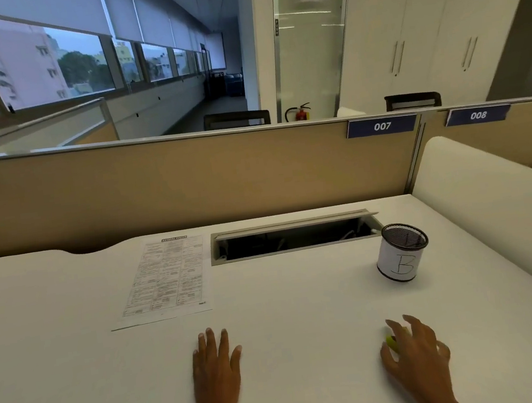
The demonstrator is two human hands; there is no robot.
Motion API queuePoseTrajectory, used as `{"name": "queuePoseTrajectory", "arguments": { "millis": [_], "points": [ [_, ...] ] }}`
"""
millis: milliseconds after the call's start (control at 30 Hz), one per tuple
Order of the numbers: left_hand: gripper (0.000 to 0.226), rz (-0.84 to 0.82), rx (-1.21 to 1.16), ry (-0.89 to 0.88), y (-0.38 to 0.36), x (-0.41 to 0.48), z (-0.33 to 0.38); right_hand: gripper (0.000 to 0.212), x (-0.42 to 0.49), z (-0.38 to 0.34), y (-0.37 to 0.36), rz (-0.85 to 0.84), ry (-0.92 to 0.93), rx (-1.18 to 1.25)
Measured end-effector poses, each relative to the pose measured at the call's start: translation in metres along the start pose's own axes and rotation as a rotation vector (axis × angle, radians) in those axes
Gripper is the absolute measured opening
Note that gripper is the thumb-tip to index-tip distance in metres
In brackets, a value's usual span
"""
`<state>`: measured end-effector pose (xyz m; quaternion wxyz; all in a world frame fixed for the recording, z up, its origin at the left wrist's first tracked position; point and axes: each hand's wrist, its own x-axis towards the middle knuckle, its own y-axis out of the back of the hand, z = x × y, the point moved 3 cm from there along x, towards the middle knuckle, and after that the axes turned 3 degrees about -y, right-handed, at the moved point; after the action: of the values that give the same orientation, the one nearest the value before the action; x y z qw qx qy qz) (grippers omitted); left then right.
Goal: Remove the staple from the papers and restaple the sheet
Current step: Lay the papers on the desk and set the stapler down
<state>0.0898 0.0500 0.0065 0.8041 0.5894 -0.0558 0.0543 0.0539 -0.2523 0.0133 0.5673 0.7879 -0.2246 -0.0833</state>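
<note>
The printed papers (166,277) lie flat on the white desk (286,299), left of centre, beyond my left hand. No staple can be made out at this size. My left hand (216,368) rests palm down on the desk with fingers spread, holding nothing. My right hand (416,347) is cupped over a small yellow-green object (392,342), probably a stapler, mostly hidden under the fingers. Whether the fingers grip it or only cover it is unclear.
A black mesh pen cup (401,251) with a white label marked "B" stands at the right. An open cable tray slot (292,238) is set into the desk at the back. A tan partition (188,180) closes the far edge, and a white side divider (493,207) stands at the right.
</note>
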Motion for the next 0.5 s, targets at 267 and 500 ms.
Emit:
{"name": "queuePoseTrajectory", "arguments": {
  "millis": [267,500],
  "points": [
    [0.086,0.013,0.079,-0.01,0.004,0.0,-0.006,0.04,0.004,0.008,0.002,-0.129,0.029,0.012],
    [0.085,0.055,0.125,-0.034,0.017,0.017,-0.017,0.03,0.013,-0.053,-0.02,-0.145,0.163,0.111]
  ]
}}
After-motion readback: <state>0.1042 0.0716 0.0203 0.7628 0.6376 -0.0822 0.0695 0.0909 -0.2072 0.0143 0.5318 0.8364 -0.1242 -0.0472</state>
